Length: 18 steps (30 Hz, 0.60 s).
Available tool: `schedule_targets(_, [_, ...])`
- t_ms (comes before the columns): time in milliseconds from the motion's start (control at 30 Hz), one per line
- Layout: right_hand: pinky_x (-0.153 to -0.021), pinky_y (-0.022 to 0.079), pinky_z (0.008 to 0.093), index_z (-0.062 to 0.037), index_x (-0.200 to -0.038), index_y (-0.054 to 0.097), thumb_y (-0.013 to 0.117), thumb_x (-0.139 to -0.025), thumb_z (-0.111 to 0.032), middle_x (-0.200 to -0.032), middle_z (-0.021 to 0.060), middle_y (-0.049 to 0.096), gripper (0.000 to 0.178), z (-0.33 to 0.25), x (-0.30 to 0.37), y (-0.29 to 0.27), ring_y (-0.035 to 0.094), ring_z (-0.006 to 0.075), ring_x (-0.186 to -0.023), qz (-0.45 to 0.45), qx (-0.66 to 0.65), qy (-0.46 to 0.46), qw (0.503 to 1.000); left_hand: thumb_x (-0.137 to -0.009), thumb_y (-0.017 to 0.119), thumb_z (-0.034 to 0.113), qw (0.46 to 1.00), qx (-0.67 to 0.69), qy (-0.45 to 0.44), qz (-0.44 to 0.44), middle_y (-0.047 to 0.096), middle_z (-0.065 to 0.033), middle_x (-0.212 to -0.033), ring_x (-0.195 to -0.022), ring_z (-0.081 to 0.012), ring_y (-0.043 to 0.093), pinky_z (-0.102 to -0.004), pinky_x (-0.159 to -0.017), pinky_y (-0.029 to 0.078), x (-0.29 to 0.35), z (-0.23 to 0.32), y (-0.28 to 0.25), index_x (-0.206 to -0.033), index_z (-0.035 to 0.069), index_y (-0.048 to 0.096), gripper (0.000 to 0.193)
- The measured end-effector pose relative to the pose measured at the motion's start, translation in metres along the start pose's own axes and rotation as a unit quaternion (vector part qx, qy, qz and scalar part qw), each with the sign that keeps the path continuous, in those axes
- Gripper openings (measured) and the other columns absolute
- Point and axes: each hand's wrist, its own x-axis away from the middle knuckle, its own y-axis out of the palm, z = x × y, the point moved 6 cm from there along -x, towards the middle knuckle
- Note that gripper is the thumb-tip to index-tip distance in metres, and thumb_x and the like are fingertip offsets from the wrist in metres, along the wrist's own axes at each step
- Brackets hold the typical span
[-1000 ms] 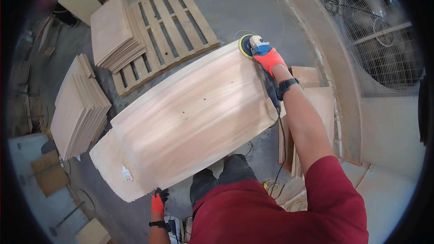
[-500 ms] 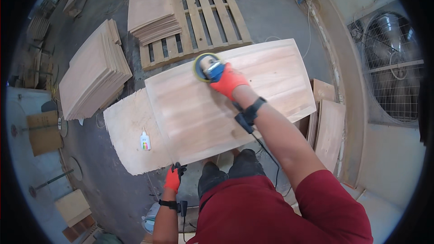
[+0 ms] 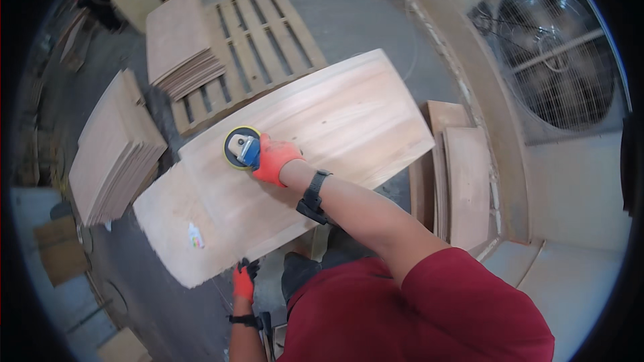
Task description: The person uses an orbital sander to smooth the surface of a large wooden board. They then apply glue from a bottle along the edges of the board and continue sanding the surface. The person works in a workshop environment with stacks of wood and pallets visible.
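Observation:
My right hand (image 3: 275, 159), in a red glove, is closed round the blue body of a disc sander (image 3: 249, 152). Its round, yellow-rimmed pad rests on a pale, gently curved wooden panel (image 3: 335, 121). Beneath that panel lies a rougher board (image 3: 164, 208), showing at the left. On this board a small white squeeze bottle (image 3: 195, 235) with a coloured label lies or leans; which, I cannot tell. My left hand (image 3: 244, 280), in a red glove with dark fingertips, has its fingers curled at the near edge of the boards, partly hidden.
A wooden pallet (image 3: 268, 40) carries a stack of panels (image 3: 178, 40) beyond the work. Another leaning stack (image 3: 111, 154) stands on the left. Boards (image 3: 466, 181) lean by the right wall, under a large caged fan (image 3: 557, 53).
My right hand has drawn the sander left and nearer across the panel, toward the rough board. My left hand stays by the near edge. The whole view has shifted and turned.

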Motion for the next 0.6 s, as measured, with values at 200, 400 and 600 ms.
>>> schedule_targets(200, [-0.102, 0.051, 0.0442, -0.0057, -0.131, 0.051, 0.081, -0.075, -0.045, -0.129, 0.0202, 0.066, 0.075, 0.191, 0.001, -0.109, 0.061, 0.0374, -0.123, 0.103, -0.055, 0.128, 0.985, -0.105, 0.048, 0.049, 0.995, 0.01, -0.099, 0.011, 0.075, -0.0126, -0.111, -0.084, -0.0202, 0.069, -0.0322, -0.075, 0.05, -0.01, -0.029, -0.026, -0.124, 0.008, 0.058, 0.046])
schedule_targets(400, [-0.095, 0.055, 0.0418, -0.0016, -0.128, 0.061, 0.079, -0.075, -0.047, -0.125, 0.0221, 0.069, 0.072, 0.383, 0.014, -0.186, 0.067, 0.0363, -0.116, 0.172, -0.09, 0.216, 0.957, -0.104, 0.049, 0.052, 0.994, -0.04, -0.094, 0.028, 0.076, -0.0103, -0.11, -0.084, -0.0195, 0.068, -0.0329, -0.075, 0.05, 0.007, -0.005, -0.018, -0.119, 0.009, 0.064, 0.048])
schedule_targets(600, [-0.101, 0.051, 0.0442, -0.0004, -0.141, 0.044, 0.08, -0.077, -0.048, -0.129, 0.025, 0.065, 0.087, 0.385, 0.031, -0.162, 0.063, 0.0384, -0.121, 0.16, -0.093, 0.227, 0.956, -0.106, 0.047, 0.049, 0.99, -0.039, -0.131, 0.043, 0.075, -0.0107, -0.111, -0.087, -0.0191, 0.069, -0.034, -0.078, 0.051, 0.002, -0.012, -0.026, -0.121, 0.008, 0.064, 0.047])
